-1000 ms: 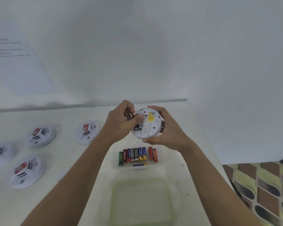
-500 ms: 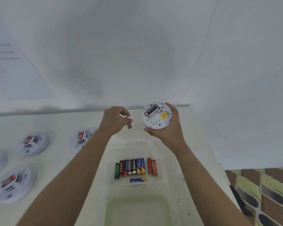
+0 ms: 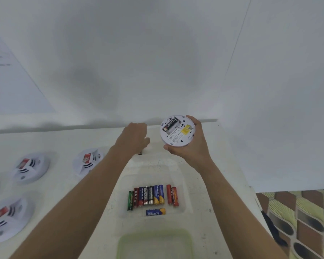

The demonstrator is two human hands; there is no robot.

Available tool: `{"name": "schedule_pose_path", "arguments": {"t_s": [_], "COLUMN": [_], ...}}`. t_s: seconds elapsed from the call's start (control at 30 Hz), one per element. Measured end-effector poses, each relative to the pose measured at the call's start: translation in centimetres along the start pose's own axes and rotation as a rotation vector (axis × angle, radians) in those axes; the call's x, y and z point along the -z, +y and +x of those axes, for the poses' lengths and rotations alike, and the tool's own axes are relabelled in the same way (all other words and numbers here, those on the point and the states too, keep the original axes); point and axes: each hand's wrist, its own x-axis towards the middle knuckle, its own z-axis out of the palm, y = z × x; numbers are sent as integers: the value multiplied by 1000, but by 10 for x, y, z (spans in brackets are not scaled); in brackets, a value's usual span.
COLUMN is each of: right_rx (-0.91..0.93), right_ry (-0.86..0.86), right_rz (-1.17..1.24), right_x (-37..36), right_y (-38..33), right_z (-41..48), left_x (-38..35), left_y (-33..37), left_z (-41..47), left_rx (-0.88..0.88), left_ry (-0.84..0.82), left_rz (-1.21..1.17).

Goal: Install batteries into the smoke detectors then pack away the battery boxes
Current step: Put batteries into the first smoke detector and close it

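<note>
Smoke detector in right hand, battery in left hand

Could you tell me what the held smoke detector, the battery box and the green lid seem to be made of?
Smoke detector: matte white moulded plastic, going by its slots.
Battery box: probably clear, slightly cloudy plastic; the table shows through.
Lid: translucent green plastic, the pale surface visible beneath.

Left: smoke detectors are crowding the table.
Centre: battery box and green lid are filling the near strip.
Rear: wall is blocking.
</note>
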Motion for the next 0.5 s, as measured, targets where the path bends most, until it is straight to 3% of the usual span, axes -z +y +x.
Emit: {"name": "schedule_pose_path", "arguments": {"t_s": [0.1,0.17,0.3,0.5], "right_rx": [0,6,4,19], "right_ry": [-42,-80,-155,-236], "right_rz": [-15,-36,-102,-143], "right_x": [4,6,10,16], "right_y": [-2,-4,-9,-15], "right_z": [-1,-3,-3,-4], "left_x": [18,31,39,42], "left_y": [8,14,18,21], "left_z": [-8,-13,-16,-18], "left_rx": [-186,-318,-479,-630], "left_ry": [207,217,62,76], "left_rz": [-296,-391,-347,-220]}}
